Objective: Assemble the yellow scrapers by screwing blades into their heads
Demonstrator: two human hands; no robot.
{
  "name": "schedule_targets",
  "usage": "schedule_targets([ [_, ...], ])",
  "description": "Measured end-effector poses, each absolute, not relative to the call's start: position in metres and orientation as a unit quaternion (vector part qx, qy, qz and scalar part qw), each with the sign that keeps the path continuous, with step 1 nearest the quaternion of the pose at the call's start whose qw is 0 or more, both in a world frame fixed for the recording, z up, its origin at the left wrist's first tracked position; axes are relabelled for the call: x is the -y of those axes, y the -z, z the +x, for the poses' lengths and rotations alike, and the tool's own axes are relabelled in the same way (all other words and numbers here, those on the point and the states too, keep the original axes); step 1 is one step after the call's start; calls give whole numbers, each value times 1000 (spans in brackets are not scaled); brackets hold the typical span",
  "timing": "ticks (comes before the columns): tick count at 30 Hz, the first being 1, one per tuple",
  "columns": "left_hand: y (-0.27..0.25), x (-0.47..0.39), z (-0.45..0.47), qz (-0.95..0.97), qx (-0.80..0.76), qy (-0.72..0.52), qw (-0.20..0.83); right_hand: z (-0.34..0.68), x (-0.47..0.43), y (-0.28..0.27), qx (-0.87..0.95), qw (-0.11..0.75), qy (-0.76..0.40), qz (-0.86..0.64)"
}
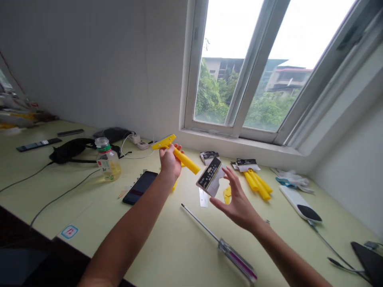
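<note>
A yellow scraper (187, 160) is gripped by its handle in my left hand (171, 161), its wide screwed head pointing up and left. My right hand (239, 201) holds a black and white packaging card (211, 178) by its edges, thumb below and fingers at the right side. Under the card a flat metal blade (204, 198) lies on the table, partly covered from view. A small yellow part (227, 195) shows behind my right fingers. In front of both hands rests a screwdriver (223, 246) with a clear and purple handle, its tip toward the upper left.
Carded yellow scrapers (257, 183) lie at the right, near white gloves (295, 180) and a white device (301, 204) with a cable. To the left are a phone (140, 187), an uncapped drink bottle (108, 165) and a black strap (72, 150). A window (239, 131) stands behind.
</note>
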State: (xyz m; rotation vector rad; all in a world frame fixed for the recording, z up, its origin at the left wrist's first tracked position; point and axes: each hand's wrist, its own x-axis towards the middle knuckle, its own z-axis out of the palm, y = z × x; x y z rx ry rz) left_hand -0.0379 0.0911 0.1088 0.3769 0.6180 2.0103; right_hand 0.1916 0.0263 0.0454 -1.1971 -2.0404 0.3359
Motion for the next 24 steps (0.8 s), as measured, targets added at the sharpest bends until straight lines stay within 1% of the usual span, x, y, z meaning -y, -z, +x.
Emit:
schedule_targets([
  [3,-105,-93,-18,174,-268,-814,485,182,-23,-41,782,404,-139,-453],
  [6,-97,-91,-6,191,-273,-792,511,178,-25,-34,769,450,-151,-427],
  [12,-101,-80,7,206,-227,-774,555,172,-27,-22,737,523,-201,-377],
  [18,-99,-74,19,229,-207,-749,586,166,-24,-26,701,528,-269,-398],
  [24,-94,-79,20,213,-240,-780,537,162,-22,-28,653,547,-406,-332],
])
